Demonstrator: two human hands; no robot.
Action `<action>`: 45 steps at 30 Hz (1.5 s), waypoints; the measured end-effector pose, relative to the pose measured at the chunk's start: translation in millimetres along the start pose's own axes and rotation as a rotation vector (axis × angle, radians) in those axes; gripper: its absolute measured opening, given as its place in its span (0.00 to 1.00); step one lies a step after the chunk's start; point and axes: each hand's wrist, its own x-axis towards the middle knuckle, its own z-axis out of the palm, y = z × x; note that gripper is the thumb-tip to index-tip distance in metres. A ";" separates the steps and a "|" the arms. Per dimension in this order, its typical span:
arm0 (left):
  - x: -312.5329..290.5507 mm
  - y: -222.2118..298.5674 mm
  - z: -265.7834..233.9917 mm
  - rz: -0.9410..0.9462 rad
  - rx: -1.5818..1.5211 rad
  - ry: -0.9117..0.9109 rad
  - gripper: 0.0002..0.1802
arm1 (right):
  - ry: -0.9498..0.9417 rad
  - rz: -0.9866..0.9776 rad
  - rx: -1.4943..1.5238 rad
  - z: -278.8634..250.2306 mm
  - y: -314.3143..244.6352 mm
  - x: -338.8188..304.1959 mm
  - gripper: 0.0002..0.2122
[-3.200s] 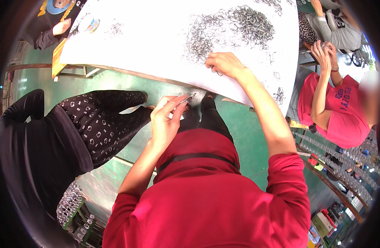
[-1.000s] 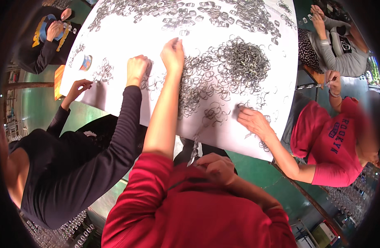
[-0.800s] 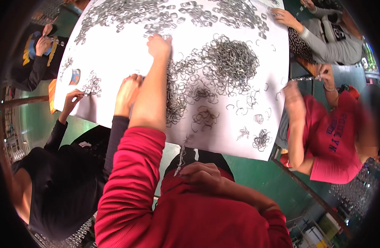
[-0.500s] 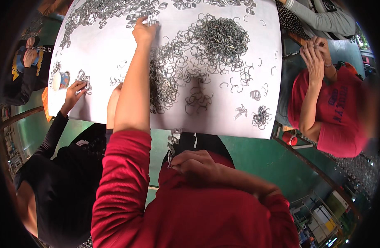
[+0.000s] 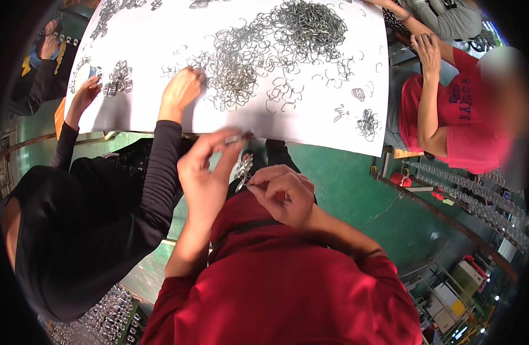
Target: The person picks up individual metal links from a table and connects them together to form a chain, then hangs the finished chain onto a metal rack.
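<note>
My left hand (image 5: 204,172) is in front of my body, just past the table's near edge. Its thumb and fingers close on a small shiny metal link (image 5: 235,138), blurred by motion. To its right, my right hand (image 5: 287,195) pinches the end of a short chain of metal links (image 5: 245,167). That chain lies between my two hands, partly covered by my fingers. Beyond them, many open C-shaped wire hooks lie on the white table (image 5: 143,34), in a dense far heap (image 5: 313,29) and a looser near heap (image 5: 235,83).
At my left a person in black has one hand (image 5: 184,89) by the near heap and another near a paper cup (image 5: 86,73) and a pile of links (image 5: 119,77). A person in a red shirt (image 5: 434,123) sits at the right. A red container (image 5: 399,179) is below.
My left hand has come back from the links at the table's far side to beside my right hand. My right hand has risen slightly. The co-worker's hand now shows at the near heap.
</note>
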 end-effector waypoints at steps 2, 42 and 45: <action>-23.7 -4.2 -6.4 0.136 -0.076 -0.011 0.11 | 0.029 0.011 -0.023 3.6 -0.3 -5.1 0.13; -48.8 -50.3 6.3 0.056 0.017 0.100 0.13 | -0.497 0.258 -0.601 -60.4 154.1 107.7 0.06; -48.8 -56.0 4.5 0.076 0.027 0.123 0.13 | -0.305 0.549 -0.054 -40.0 90.0 79.5 0.08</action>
